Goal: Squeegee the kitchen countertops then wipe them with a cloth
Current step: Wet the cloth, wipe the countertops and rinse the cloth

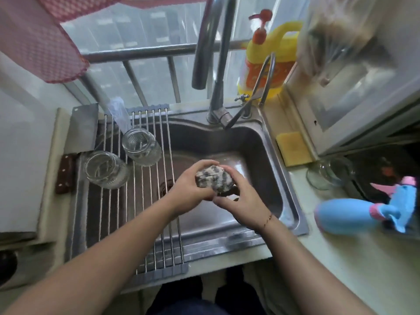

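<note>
Wringing the cloth (214,178) over the sink (256,142) is the step we judge to be in hand, and doing it well means getting it damp rather than dripping before it goes to the surface (354,258). Far to the left of our hands, a cleaver (78,137) lies at the sink's edge; nearer, two glass jars (122,160) rest on the roll-up rack (145,201), close enough that a swinging elbow could knock them. Our left hand (193,180) curls around the left side of the balled, speckled cloth, and our right hand (238,196) clasps it from the right and below, so both are grasping it just above the basin. We should twist the two hands against each other, keep the bundle low so the water falls inside the basin, and stay under the faucet (204,53) only if more rinsing is needed. To the right of our hands lie a yellow sponge (293,148), a glass bowl (327,173) and a blue spray bottle (354,212) on the surface, which we should wipe around or shift aside.
</note>
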